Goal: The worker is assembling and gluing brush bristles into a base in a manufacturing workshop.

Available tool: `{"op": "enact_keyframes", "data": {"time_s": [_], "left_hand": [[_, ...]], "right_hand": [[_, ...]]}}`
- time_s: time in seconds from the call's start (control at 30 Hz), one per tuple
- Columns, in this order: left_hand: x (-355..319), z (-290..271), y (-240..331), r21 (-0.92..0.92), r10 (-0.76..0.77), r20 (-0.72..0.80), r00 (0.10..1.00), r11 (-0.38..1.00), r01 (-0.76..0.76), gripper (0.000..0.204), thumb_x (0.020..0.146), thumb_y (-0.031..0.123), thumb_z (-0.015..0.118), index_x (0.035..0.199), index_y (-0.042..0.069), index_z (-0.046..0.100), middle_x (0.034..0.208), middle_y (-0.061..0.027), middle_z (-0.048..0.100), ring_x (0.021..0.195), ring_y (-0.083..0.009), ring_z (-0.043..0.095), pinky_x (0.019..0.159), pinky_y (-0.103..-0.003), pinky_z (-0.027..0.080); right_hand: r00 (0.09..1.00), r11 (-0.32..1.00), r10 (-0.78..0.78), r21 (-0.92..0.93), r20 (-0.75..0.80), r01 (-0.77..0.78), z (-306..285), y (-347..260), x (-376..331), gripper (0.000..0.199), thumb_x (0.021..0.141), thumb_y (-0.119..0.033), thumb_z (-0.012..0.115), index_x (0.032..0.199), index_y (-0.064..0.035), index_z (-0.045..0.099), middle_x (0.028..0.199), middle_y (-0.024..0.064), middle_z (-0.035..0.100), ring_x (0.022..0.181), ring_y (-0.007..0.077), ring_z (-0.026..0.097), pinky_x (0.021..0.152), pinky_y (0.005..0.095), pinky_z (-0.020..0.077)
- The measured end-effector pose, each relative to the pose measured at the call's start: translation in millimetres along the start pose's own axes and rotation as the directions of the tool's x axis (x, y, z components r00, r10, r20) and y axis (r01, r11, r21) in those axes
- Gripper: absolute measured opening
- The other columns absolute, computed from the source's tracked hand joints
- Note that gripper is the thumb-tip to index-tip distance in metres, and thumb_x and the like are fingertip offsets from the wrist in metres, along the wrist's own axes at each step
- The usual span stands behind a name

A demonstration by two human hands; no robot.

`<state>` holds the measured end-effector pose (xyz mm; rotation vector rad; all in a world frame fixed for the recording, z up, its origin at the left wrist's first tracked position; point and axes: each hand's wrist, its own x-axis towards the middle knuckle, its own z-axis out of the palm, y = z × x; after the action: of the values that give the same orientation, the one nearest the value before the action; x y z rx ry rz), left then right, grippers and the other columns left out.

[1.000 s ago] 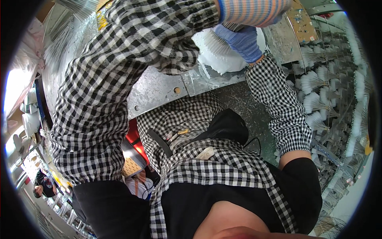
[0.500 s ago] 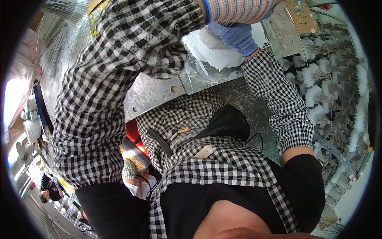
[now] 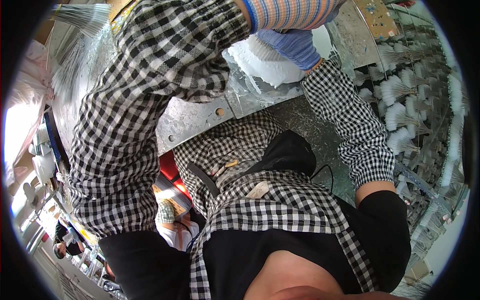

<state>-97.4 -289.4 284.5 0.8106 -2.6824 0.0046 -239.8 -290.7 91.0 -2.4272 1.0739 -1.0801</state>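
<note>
The right hand (image 3: 295,45), in a blue knit glove, rests on top of a white bundle of bristles (image 3: 265,65) at the far edge of the view, its fingers curled down over the bundle; how tightly it grips cannot be told, since the left arm covers part of it. The left hand is out of sight past the upper rim: only its striped cuff (image 3: 290,12) and checked sleeve (image 3: 150,100) show, so whether it is apart or clamped on anything cannot be told. The bundle lies on a shiny metal plate (image 3: 195,120) with bolt holes, loose white bits scattered around it. Judging from this, the bundle is in the middle of being handled and not yet set aside. To the right stand racks of finished white tufts (image 3: 400,115); to the far left hang more bristle bunches (image 3: 80,20). Other people (image 3: 172,225) work near the lower left.
</note>
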Motion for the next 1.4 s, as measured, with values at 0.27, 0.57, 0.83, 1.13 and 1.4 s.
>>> {"op": "enact_keyframes", "data": {"time_s": [0.27, 0.57, 0.83, 1.13, 1.4], "left_hand": [[10.0, -30.7, 25.3, 0.138, -0.188, 0.317, 0.93, 0.979, 0.151, 0.013, 0.064, 0.015, 0.074, 0.068, 0.004, 0.069, 0.059, -0.0121, 0.061, 0.057, -0.0293, 0.063, 0.054, -0.041, 0.051], [9.3, -31.3, 15.4, -0.068, -0.091, 0.267, 0.959, 0.991, 0.113, 0.013, 0.062, 0.014, 0.073, 0.067, 0.002, 0.069, 0.058, -0.0129, 0.061, 0.057, -0.0304, 0.063, 0.055, -0.041, 0.052], [-1.5, -34.2, 15.8, -0.031, -0.007, 0.089, 0.996, 0.999, 0.009, 0.012, 0.069, 0.014, 0.067, 0.066, 0.003, 0.071, 0.065, -0.0161, 0.066, 0.065, -0.0319, 0.068, 0.058, -0.04, 0.054], [-1.2, 1.5, 23.7, 0.113, -0.191, 0.181, 0.965, 0.979, 0.172, 0.04, 0.081, 0.03, 0.072, 0.118, 0.017, 0.066, 0.11, -0.0029, 0.065, 0.099, -0.0259, 0.065, 0.079, -0.041, 0.056], [-81.9, 16.1, 41.7, -0.52, -0.496, -0.543, 0.677, 0.832, 0.192, 0.072, 0.062, 0.031, 0.083, 0.126, 0.011, 0.057, 0.117, -0.0047, 0.063, 0.116, -0.0304, 0.056, 0.096, -0.044, 0.048]], "right_hand": [[0.851, 0.795, -0.491, -0.496, -0.187, 0.349, 27.7, 36.6, -14.2, 0.071, 0.086, -0.05, 0.067, 0.144, -0.0155, 0.044, 0.139, 0.0068, 0.049, 0.121, 0.0267, 0.054, 0.096, 0.0402, 0.0487], [0.941, 0.869, -0.338, -0.384, 0.003, 0.314, 13.1, 22.9, -8.4, 0.084, 0.087, -0.054, 0.065, 0.148, -0.0078, 0.03, 0.145, 0.0148, 0.039, 0.127, 0.0284, 0.047, 0.102, 0.0416, 0.0434], [0.909, 0.754, -0.415, -0.542, 0.044, 0.371, 16.7, 35.0, -20.8, 0.071, 0.092, -0.045, 0.062, 0.143, -0.0042, 0.034, 0.141, 0.0153, 0.044, 0.127, 0.0295, 0.049, 0.107, 0.0391, 0.0404], [0.918, 0.911, -0.396, -0.113, 0.038, 0.397, 8.0, -12.1, 10.6, 0.06, 0.091, -0.04, 0.063, 0.136, -0.0065, 0.043, 0.134, 0.0148, 0.05, 0.122, 0.0296, 0.051, 0.105, 0.0391, 0.0415], [0.948, 0.941, -0.286, 0.229, 0.139, 0.25, -10.3, -52.8, 11.6, 0.05, 0.089, -0.036, 0.064, 0.129, -0.0087, 0.051, 0.127, 0.0144, 0.056, 0.118, 0.0297, 0.054, 0.103, 0.039, 0.0425]]}}
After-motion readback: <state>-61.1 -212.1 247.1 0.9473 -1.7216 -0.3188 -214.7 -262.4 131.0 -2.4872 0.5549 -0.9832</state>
